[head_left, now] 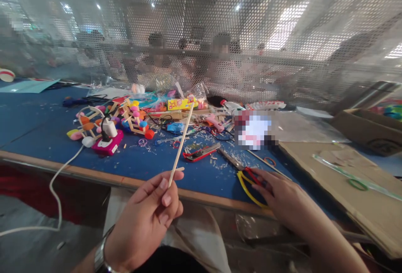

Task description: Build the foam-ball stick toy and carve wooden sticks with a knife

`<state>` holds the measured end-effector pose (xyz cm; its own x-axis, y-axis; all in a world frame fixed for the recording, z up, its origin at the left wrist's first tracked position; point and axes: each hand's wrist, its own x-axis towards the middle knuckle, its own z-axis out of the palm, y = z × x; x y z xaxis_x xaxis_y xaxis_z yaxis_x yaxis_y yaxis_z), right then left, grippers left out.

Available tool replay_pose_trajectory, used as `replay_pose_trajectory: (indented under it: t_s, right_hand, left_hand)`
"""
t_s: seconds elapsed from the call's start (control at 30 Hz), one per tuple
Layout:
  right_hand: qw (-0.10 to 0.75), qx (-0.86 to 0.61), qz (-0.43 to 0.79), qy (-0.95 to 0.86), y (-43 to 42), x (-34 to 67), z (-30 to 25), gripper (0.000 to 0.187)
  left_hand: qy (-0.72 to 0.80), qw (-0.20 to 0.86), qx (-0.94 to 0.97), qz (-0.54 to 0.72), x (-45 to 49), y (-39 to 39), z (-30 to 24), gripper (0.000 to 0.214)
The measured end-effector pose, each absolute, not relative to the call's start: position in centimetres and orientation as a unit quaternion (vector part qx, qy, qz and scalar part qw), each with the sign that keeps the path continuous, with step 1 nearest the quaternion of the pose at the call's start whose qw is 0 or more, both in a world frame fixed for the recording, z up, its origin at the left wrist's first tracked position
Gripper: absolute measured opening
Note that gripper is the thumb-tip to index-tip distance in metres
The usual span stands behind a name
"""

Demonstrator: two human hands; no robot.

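My left hand (153, 214) pinches a long thin wooden stick (184, 139), which points up and away over the table's front edge. A short stub of pale wood (180, 169) shows by its index finger; I cannot tell whether it is a separate piece. At the right, my right hand (279, 193) has its fingers closed on the red handle of a pair of scissors (243, 172) with one red and one yellow loop. The scissor blades rest on the blue table, pointing away to the left. Just beyond them lies a red utility knife (201, 152).
A magenta power adapter (108, 143) with a white plug and cord stands left, beside stick models with coloured balls (133, 116). A pink glue gun (215, 122), a lit blurred screen (254, 130), cardboard (314, 176) and a box (370, 130) are around. Perforated mesh (194, 17) rises behind.
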<state>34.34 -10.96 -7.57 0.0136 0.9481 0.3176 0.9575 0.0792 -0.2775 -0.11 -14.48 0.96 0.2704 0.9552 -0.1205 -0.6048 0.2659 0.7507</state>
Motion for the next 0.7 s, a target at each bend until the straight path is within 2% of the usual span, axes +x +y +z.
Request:
replay_pose_trajectory:
  t_s: [0.17,0.43,0.7]
  right_hand:
    - [0.21,-0.655,-0.002,-0.726,-11.1,34.2,-6.7,0.037]
    - [0.246,-0.608,-0.006,-0.755,-11.7,33.8,-6.7,0.046]
    - [0.243,-0.61,0.003,-0.754,-11.4,33.5,-6.3,0.044]
  left_hand:
    - [0.267,0.747,0.308,0.526,-0.2,-15.0,1.2,0.025]
    - [0.21,0.798,0.303,0.476,-0.5,-16.0,2.0,0.013]
    - [0.151,0.814,0.328,0.455,-0.5,-16.4,2.4,0.008]
